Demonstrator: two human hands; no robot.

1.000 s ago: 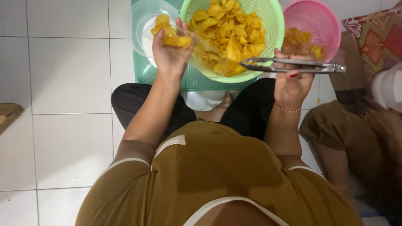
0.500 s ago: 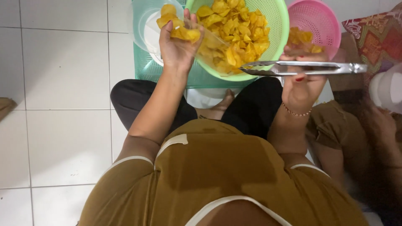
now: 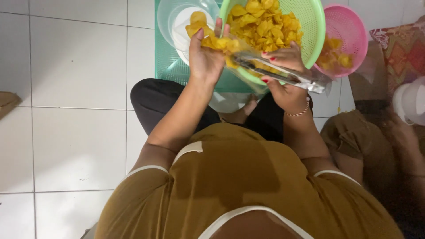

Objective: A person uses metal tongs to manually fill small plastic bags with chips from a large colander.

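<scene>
Yellow chips [image 3: 265, 22] fill the green basket [image 3: 310, 26] at the top centre of the frame, its rim reaching toward the upper right where a smaller pink basket [image 3: 349, 26] with a few more chips sits just beside it; the left hand [image 3: 206, 57] is cupped closed around a handful of chips [image 3: 219, 43], held above the near rim of the green basket; the right hand [image 3: 285, 84] grips a clear plastic bag [image 3: 283, 75] by its mouth, fingers curled tight on the film, the bag lying slantwise below the green basket; the handful meets the bag's open end; a clear bowl [image 3: 177, 17] stands upper left of the hands on a green mat [image 3: 166, 66]; white floor tiles [image 3: 66, 88] cover the left side.
</scene>
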